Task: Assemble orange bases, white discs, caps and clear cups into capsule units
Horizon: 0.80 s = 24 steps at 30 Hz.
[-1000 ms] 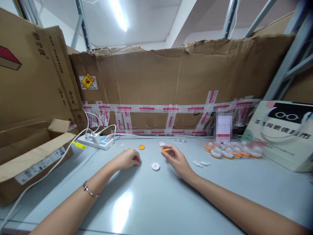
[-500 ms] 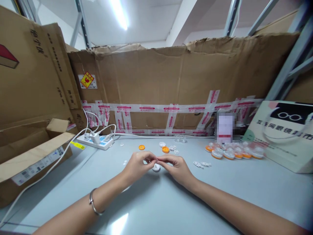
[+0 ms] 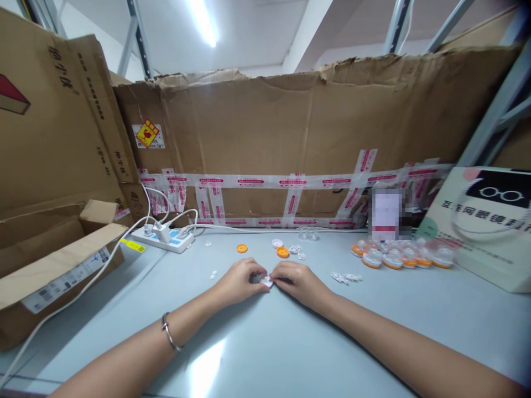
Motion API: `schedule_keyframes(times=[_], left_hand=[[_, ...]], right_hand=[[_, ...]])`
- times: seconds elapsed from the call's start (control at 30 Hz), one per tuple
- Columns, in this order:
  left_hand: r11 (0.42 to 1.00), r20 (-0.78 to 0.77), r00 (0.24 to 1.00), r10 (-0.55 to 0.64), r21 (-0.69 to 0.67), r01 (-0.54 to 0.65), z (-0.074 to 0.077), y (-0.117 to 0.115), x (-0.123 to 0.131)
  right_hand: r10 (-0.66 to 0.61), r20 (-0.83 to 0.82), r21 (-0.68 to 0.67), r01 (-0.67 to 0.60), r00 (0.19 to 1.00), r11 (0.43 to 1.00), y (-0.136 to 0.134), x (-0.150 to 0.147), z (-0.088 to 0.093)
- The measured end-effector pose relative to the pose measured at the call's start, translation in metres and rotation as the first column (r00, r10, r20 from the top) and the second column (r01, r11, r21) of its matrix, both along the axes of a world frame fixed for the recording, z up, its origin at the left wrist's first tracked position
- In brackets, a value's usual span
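Note:
Between my fingers in the middle of the table is a small white round plastic part [image 3: 266, 282], tilted a little. My left hand [image 3: 237, 281] is closed around its left side. From the right, my right hand [image 3: 297, 281] pinches at the edge of the part; whatever is between those fingertips is too small to make out. Just beyond the hands lie an orange ring [image 3: 282, 252], a white ring [image 3: 277, 243] and several small white pieces [image 3: 297, 250]. Another orange ring [image 3: 241, 249] sits farther left.
Several clear domes with orange or white bases [image 3: 390, 257] stand at the right, before a paper bag [image 3: 477, 232]. White toothed pieces [image 3: 345, 278] lie nearer. On the left are a power strip [image 3: 164, 237] and an open carton [image 3: 70, 271]. Cardboard [image 3: 257, 127] walls the back.
The white round part, on the table below my fingers before, is now held in my left hand. My fingertips, which met above it, have lowered, the right ones to its edge.

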<state>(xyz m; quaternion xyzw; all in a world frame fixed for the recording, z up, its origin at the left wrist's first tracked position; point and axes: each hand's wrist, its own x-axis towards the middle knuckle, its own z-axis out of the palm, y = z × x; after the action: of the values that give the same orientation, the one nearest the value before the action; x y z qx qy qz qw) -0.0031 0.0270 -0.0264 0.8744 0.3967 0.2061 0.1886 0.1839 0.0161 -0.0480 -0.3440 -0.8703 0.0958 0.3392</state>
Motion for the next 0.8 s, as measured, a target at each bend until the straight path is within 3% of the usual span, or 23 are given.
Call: schedule_keyframes(times=[0.23, 0.5, 0.6, 0.7, 0.8], left_hand=[[1.000, 0.021, 1.000, 0.004, -0.012, -0.004, -0.0026, 0.0022, -0.0006], [1.000, 0.039, 0.999, 0.008, -0.027, -0.007, -0.0033, 0.0017, -0.0010], [0.999, 0.062, 0.998, 0.002, -0.042, 0.001, -0.0041, 0.0013, -0.0011], [0.999, 0.102, 0.995, -0.001, -0.050, 0.006, -0.0040, -0.0005, -0.0011], [1.000, 0.149, 0.989, -0.007, -0.004, 0.008, -0.0023, -0.0042, -0.0010]], right_hand=[[0.001, 0.107, 0.091, -0.011, 0.994, 0.996, 0.0014, -0.0010, -0.0011], [0.019, 0.157, 0.034, -0.024, 0.987, 0.999, -0.0028, -0.0016, 0.0049], [0.022, 0.103, -0.052, -0.016, 0.994, 0.999, -0.0052, -0.0016, 0.0067], [-0.033, -0.062, -0.235, 0.018, 0.998, 0.972, -0.0045, -0.0015, 0.0070], [-0.146, -0.307, -0.518, -0.037, 0.941, 0.855, -0.0006, -0.0011, 0.0054]])
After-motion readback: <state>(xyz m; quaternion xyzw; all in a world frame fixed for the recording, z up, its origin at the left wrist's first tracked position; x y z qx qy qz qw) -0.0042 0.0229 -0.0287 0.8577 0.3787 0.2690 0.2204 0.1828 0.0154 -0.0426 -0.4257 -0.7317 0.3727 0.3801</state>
